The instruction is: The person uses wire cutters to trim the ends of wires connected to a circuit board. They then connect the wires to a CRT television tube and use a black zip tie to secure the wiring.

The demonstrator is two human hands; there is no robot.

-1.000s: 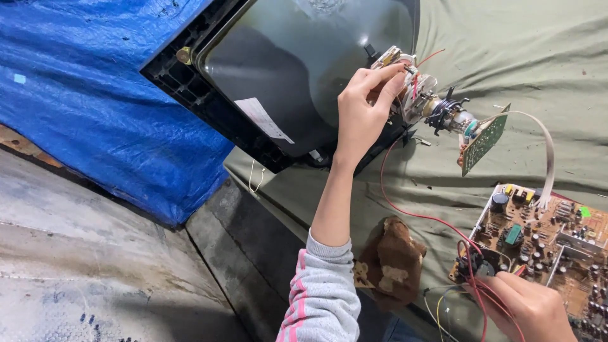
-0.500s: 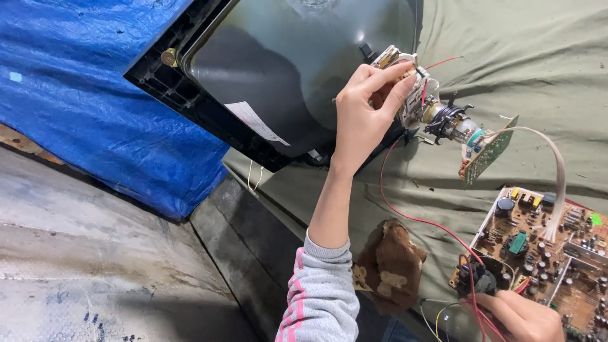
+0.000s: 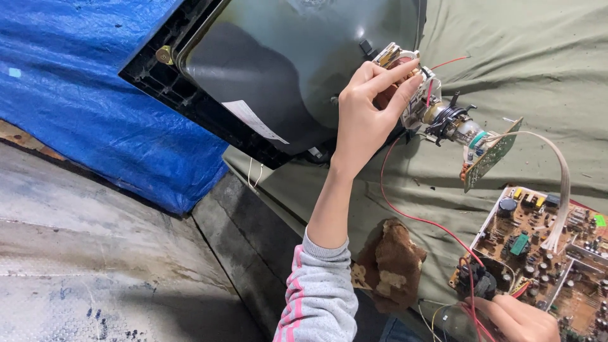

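Grey picture tube (image 3: 297,69) tilted on olive cloth, brown circuit board (image 3: 544,244) beside

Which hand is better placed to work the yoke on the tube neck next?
Left, probably. The left hand already touches the yoke on the picture tube; the right hand sits low by the circuit board, among red wires.

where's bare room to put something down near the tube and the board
Free: the green cloth above the neck board, and the grey ledge below the blue tarp. Crowded: the strip between the left hand and the circuit board, crossed by the red wire, with the brown rag beside it.
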